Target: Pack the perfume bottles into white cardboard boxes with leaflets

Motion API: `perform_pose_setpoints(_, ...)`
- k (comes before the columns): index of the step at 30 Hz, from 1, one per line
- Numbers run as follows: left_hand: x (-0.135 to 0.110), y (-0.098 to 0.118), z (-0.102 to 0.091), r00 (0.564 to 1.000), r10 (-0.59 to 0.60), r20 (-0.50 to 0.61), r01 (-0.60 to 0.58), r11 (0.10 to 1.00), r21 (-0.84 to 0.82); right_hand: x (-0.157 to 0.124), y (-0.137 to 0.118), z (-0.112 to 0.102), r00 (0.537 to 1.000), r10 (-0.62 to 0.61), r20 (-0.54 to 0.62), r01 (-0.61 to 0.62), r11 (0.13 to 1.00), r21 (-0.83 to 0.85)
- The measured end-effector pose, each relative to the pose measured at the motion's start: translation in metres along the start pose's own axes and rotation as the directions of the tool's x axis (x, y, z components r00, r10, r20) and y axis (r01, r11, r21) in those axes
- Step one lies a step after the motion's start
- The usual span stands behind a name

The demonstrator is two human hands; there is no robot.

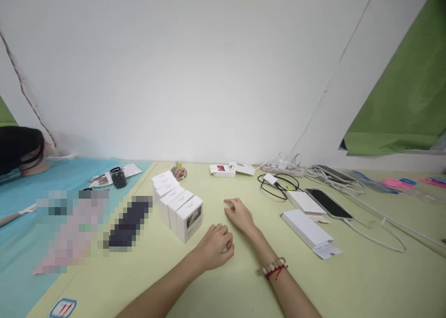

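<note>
My left hand (215, 247) rests over the yellow-green table, its fingers curled in, with nothing seen in them. Just beyond it stands a row of several small white boxes (183, 206); the nearest carries a dark picture on its side. My right hand (239, 214) lies to the right of the boxes. Its index finger and thumb stretch to the left with a small gap between them, and they hold nothing. A beaded bracelet (274, 266) and a red cord circle the right wrist.
Two white open-ended boxes (306, 230), a phone (327, 204) and a charger with black cable (270, 179) lie right. White cables run to a power strip (282, 167). An opened box (223, 171) sits by the wall. Left are a dark jar (118, 177) and blue cloth (21, 243).
</note>
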State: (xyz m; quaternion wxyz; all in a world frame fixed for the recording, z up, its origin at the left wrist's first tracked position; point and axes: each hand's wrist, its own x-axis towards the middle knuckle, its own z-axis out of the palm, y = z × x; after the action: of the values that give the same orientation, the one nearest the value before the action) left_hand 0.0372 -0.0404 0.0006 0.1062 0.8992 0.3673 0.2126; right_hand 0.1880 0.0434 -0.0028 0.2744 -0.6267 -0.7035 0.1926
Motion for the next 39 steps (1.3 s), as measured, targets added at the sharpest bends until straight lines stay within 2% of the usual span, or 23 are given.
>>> perform_pose_setpoints(3, -0.004, -0.006, -0.005, 1.000, -0.001, -0.006, 0.001, 1.000, 0.019, -0.001, 0.005, 0.001, 0.998, 0.043, -0.045, -0.048, 0.993, -0.109)
perform_pose_setpoints(7, -0.004, -0.008, -0.005, 1.000, -0.004, 0.010, 0.003, 0.999, 0.051, -0.002, 0.005, 0.014, 0.987, 0.162, -0.001, -0.152, 0.921, -0.359)
perform_pose_setpoints(9, -0.003, -0.008, -0.003, 1.000, -0.005, 0.013, 0.004, 0.997, 0.074, -0.001, 0.006, 0.019, 0.978, 0.208, 0.004, -0.188, 0.891, -0.413)
perform_pose_setpoints(22, -0.003, -0.010, 0.003, 0.998, -0.005, 0.065, -0.003, 0.993, 0.122, 0.002, 0.018, 0.026, 0.986, 0.164, -0.021, -0.153, 0.859, -0.489)
perform_pose_setpoints(29, -0.002, -0.013, 0.002, 0.999, 0.011, 0.042, -0.014, 0.997, 0.080, 0.003, 0.020, 0.024, 0.987, 0.162, -0.004, -0.142, 0.854, -0.500)
perform_pose_setpoints(33, -0.001, -0.013, 0.003, 1.000, -0.006, 0.003, 0.006, 0.998, 0.055, 0.003, 0.019, 0.023, 0.985, 0.173, 0.009, -0.145, 0.855, -0.498)
perform_pose_setpoints(39, 0.001, -0.009, 0.001, 0.999, -0.032, 0.006, 0.031, 0.998, 0.047, 0.001, 0.014, 0.018, 0.982, 0.184, 0.042, -0.144, 0.871, -0.469)
